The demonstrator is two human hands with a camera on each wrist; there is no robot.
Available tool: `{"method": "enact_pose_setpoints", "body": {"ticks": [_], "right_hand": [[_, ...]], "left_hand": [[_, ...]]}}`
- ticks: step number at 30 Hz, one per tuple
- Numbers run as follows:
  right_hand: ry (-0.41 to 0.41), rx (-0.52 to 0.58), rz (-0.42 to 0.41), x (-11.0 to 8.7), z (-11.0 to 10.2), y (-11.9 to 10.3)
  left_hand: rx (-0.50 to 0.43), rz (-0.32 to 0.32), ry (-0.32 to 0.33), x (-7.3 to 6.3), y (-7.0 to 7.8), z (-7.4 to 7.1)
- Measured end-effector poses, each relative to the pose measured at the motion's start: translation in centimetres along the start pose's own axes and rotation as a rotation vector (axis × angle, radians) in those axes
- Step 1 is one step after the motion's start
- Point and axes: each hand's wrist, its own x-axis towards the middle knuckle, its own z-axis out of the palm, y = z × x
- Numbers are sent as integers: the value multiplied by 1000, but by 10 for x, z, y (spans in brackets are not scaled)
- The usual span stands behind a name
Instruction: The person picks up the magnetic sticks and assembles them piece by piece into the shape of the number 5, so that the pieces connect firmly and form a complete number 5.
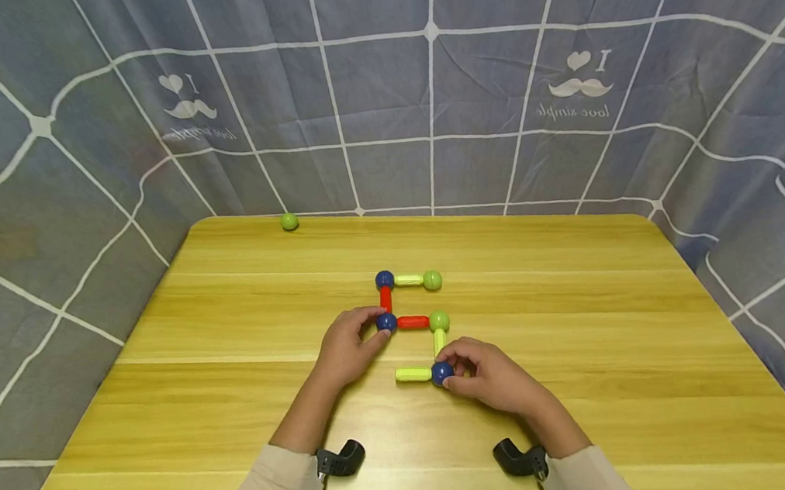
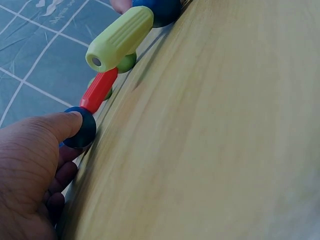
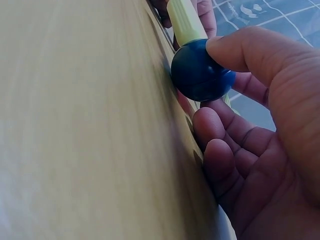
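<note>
Joined rods and balls form an S-like figure on the table. My left hand point(image 1: 347, 348) pinches the middle blue ball point(image 1: 386, 322) between thumb and fingers. From that ball one red rod point(image 1: 386, 298) runs up to another blue ball point(image 1: 385, 280), and a second red rod point(image 1: 413, 322) runs right to a green ball point(image 1: 439, 321). My right hand point(image 1: 491, 375) pinches the lower blue ball point(image 1: 442, 373), its thumb on top in the right wrist view. A yellow-green rod point(image 1: 413, 375) sticks out left from it, with a bare end; another yellow-green rod point(image 1: 439, 342) leads up to the green ball.
At the figure's top, a yellow-green rod point(image 1: 409, 280) ends in a green ball point(image 1: 432, 280). A loose green ball point(image 1: 289, 221) lies by the far left edge of the wooden table point(image 1: 579, 299). Behind hangs a grey curtain point(image 1: 379, 90) with white lines.
</note>
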Motion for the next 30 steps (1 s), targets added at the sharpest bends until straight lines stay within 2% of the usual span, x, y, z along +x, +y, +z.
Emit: {"method": "enact_pose_setpoints", "body": {"ticks": [10, 16, 19, 24, 30], "right_hand": [[-4, 13, 25, 0, 1, -1], [-2, 13, 18, 0, 0, 1], [2, 11, 20, 0, 1, 1], [4, 6, 26, 0, 1, 2], [4, 17, 26, 0, 1, 2]], "left_hand": [[6, -32, -13, 1, 0, 1], [-8, -28, -2, 0, 0, 1], [-65, -43, 10, 1, -1, 0], [-233, -81, 73, 1, -1, -2], [-297, -95, 118, 2, -2, -4]]}}
